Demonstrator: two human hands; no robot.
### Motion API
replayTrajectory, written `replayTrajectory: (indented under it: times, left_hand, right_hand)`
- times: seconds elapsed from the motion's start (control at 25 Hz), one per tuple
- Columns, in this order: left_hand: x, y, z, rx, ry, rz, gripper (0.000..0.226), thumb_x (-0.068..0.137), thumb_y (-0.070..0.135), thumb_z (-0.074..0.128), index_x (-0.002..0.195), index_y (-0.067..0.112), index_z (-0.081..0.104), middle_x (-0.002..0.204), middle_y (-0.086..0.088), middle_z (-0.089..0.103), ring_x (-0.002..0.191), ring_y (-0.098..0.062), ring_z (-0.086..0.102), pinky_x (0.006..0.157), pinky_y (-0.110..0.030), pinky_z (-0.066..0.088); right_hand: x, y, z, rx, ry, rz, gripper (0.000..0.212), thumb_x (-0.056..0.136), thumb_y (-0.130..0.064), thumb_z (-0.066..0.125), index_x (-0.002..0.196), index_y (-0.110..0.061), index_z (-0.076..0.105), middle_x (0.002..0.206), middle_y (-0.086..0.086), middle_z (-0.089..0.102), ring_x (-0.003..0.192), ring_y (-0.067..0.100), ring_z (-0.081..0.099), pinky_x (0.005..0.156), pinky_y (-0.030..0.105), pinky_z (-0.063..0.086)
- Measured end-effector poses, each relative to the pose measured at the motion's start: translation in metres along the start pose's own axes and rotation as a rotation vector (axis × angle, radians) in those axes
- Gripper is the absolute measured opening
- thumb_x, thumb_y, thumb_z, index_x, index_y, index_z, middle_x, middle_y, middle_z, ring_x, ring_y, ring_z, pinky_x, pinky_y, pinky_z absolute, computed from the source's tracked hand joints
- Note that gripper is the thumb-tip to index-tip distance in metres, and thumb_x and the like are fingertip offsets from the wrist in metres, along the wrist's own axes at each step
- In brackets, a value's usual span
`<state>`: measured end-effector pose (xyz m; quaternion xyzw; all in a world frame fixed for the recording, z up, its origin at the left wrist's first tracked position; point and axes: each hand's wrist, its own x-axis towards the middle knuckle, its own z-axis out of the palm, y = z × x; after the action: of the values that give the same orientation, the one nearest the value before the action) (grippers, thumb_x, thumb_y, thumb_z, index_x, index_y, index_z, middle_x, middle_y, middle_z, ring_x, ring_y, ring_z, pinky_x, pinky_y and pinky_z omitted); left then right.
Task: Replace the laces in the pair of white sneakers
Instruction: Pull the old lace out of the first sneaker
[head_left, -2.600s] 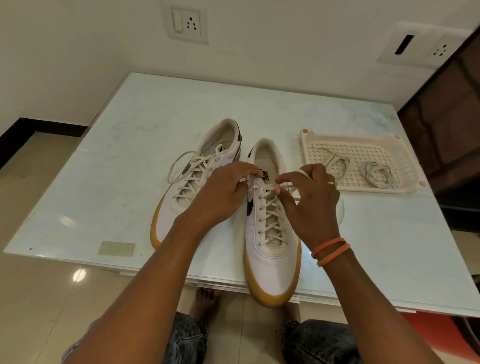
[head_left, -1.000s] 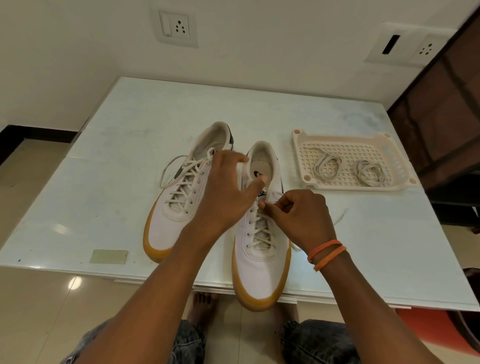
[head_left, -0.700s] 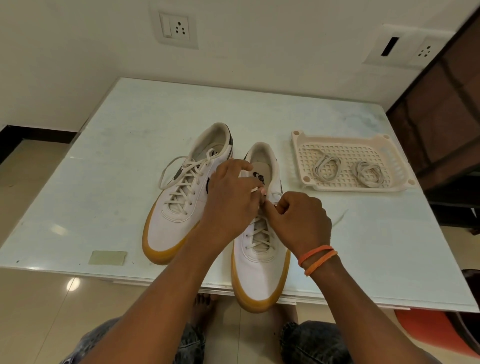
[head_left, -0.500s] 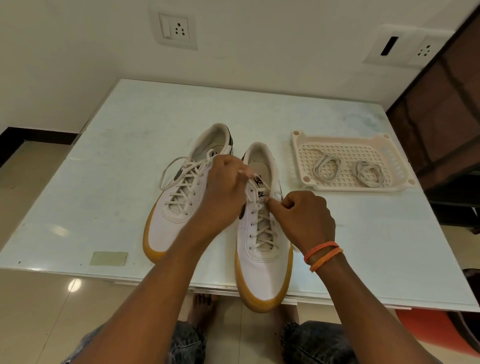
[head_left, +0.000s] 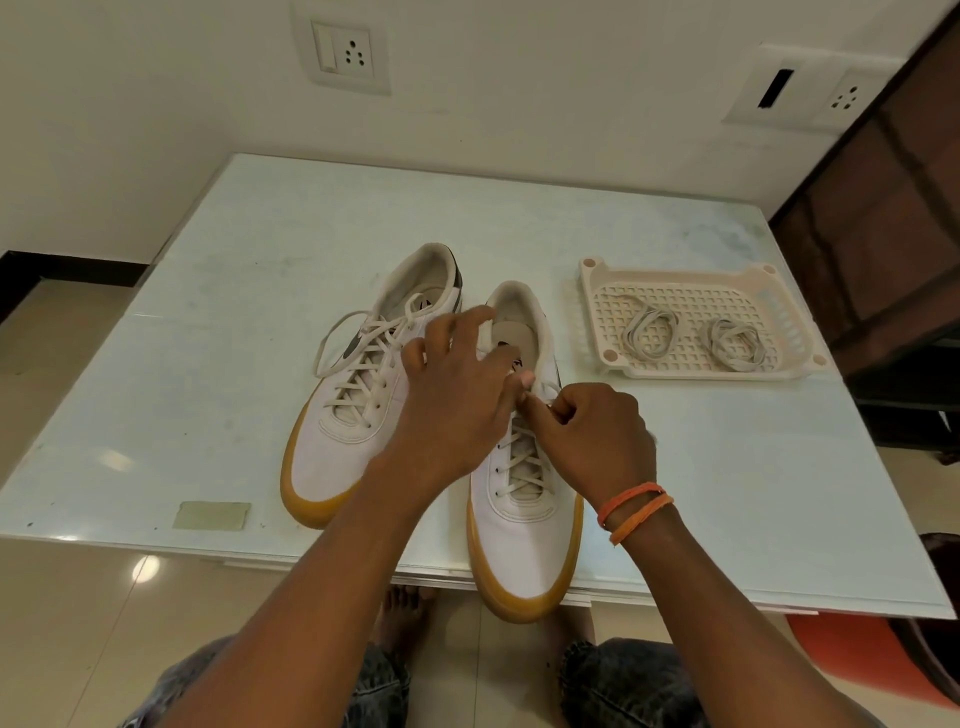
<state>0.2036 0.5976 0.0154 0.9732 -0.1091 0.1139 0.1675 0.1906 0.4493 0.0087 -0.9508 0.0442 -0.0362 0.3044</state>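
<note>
Head view: two white sneakers side by side on the worktop (head_left: 218, 332), right sneaker (head_left: 524, 535) with its toe past the near edge, left sneaker (head_left: 353, 452) just beside it, laced. Both hands over the right sneaker's upper eyelets: left hand (head_left: 457, 400) fingers curled around its lace (head_left: 524, 462), right hand (head_left: 597, 436) fingers pinching that lace. Further right, tray (head_left: 779, 312) with two loose laces (head_left: 649, 332).

I see white sneakers (head_left: 519, 530) with gum-orange soles, a cream grid-patterned tray (head_left: 779, 306) holding off-white laces (head_left: 647, 335), a pale counter (head_left: 234, 322), and orange wristbands (head_left: 634, 509).
</note>
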Motion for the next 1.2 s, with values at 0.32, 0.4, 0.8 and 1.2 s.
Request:
replayTrajectory:
  times: [0.32,0.4,0.8,1.2]
  left_hand:
    - [0.015,0.017,0.001,0.112,-0.118,-0.058,0.029,0.091,0.032,0.043,0.102,0.024,0.069,0.148,0.000,0.030,0.134,-0.026,0.017,0.098,-0.046,0.017]
    - [0.022,0.018,-0.003,0.126,-0.135,-0.039,0.026,0.089,0.030,0.049,0.102,0.025,0.070,0.146,0.004,0.033,0.132,-0.025,0.020,0.094,-0.045,0.018]
    - [0.022,0.004,-0.010,-0.217,-0.148,-0.153,0.008,0.084,0.038,0.063,0.082,0.035,0.070,0.121,0.016,0.039,0.120,-0.012,0.026,0.089,-0.035,0.020]
    - [0.021,-0.045,-0.055,-0.759,0.321,-0.737,0.021,0.074,0.032,0.049,0.060,0.017,0.051,0.075,-0.008,0.048,0.073,-0.026,0.049,0.066,-0.036,0.037]
  right_hand:
    - [0.002,-0.004,0.001,0.006,-0.028,-0.039,0.036,0.086,-0.036,0.058,0.060,-0.013,0.059,0.058,0.004,0.057,0.056,0.020,0.055,0.054,0.028,0.044]
    - [0.004,-0.002,0.000,0.046,-0.013,-0.027,0.035,0.084,-0.035,0.062,0.058,-0.012,0.058,0.056,0.003,0.057,0.055,0.018,0.054,0.052,0.026,0.041]
    - [0.010,0.009,-0.007,0.158,0.016,-0.024,0.055,0.071,-0.050,0.079,0.043,-0.018,0.045,0.039,-0.009,0.043,0.041,0.009,0.042,0.047,0.019,0.034]
    - [0.015,0.014,-0.006,0.219,-0.044,0.061,0.063,0.067,-0.058,0.078,0.045,-0.007,0.049,0.048,0.015,0.055,0.044,0.013,0.043,0.055,0.034,0.049]
